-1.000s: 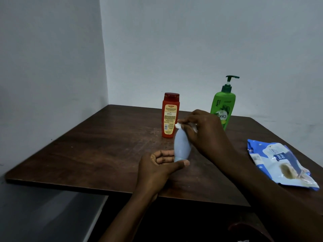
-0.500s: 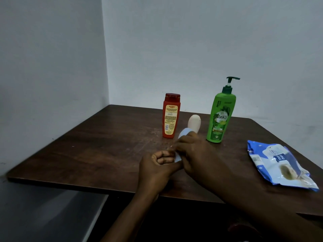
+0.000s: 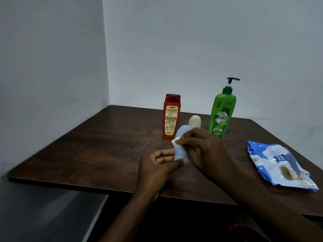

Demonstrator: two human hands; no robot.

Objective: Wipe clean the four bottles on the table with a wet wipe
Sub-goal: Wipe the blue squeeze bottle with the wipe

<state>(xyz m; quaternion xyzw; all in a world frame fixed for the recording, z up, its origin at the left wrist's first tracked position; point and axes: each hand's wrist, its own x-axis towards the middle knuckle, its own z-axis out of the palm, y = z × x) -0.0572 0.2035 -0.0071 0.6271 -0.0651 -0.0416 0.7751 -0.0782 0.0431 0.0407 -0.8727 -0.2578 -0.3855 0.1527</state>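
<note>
The step in hand is the wiping of 1 of the 4 bottles: a pale blue bottle (image 3: 180,151), held above the brown table (image 3: 104,145), nearer the person than the green Vatika pump bottle (image 3: 221,116) and to its left. The left hand (image 3: 157,165) grasps the bottle's lower end between thumb and curled fingers. The right hand (image 3: 202,147) pinches a white wet wipe (image 3: 175,142) and presses it against the bottle's side, about halfway up.

The bottle's long axis stands nearly upright, with the rounded top tipped slightly away from the person, toward a cream bottle (image 3: 194,121) just left of the Vatika bottle. A red Karthika bottle (image 3: 171,117) stands further left of the Vatika bottle, and the blue wipe packet (image 3: 279,165) lies right of it, nearer the person.

The next move probably calls for drawing the wipe along the bottle's length while the left hand turns it, so every side is covered. Whether the other 3 bottles are already clean cannot be told.
</note>
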